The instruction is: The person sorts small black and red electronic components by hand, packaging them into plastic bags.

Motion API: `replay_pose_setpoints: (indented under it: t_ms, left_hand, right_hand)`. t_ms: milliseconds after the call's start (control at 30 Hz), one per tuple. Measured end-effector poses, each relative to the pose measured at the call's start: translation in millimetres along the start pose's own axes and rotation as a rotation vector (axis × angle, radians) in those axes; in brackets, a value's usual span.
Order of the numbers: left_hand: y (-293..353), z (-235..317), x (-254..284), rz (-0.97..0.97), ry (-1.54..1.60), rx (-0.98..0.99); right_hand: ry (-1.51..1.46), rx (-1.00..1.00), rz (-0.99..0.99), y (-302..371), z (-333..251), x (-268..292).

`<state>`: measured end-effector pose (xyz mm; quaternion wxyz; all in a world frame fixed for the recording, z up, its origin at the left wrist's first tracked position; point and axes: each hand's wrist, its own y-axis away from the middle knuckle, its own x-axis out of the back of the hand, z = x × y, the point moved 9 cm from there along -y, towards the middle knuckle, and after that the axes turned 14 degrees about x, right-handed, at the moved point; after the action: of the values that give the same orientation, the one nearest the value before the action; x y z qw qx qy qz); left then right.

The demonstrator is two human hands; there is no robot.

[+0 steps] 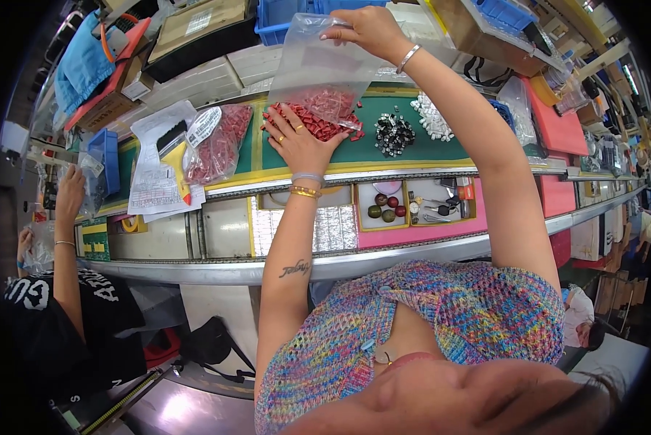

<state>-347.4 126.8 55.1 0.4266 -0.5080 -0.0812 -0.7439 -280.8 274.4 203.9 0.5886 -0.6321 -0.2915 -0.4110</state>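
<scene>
My right hand (369,32), raised at the far side of the bench, pinches the upper edge of a clear plastic bag (296,69). Red pieces show through the bag's lower end, which lies against a heap of small red plastic pieces (325,129) on the green mat (282,161). Over the left part of that heap rests my left hand (300,145), palm down with fingers spread. To the right are a heap of black and silver pieces (395,135) and a heap of white pieces (433,119).
Left of the heap lie a filled bag of red pieces (220,156), papers (147,185) and a yellow-handled tool (174,167). Trays with round items (388,215) and keys (441,210) sit below the bench edge. A co-worker's hand (70,192) is at far left, near a blue bin (108,161).
</scene>
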Motion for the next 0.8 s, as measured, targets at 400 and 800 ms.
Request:
replay_pose_setpoints:
  t_ms: [400, 800]
  left_hand:
    - [-0.2, 0.9, -4.1, 0.024, -0.025, -0.021]
    - [4.1, 24.4, 11.3, 0.126, 0.042, -0.234]
  right_hand:
    - [-0.192, -0.171, 0.103, 32.7, 41.9, 11.5]
    - [-0.395, 0.161, 0.625, 106.0, 26.6, 100.4]
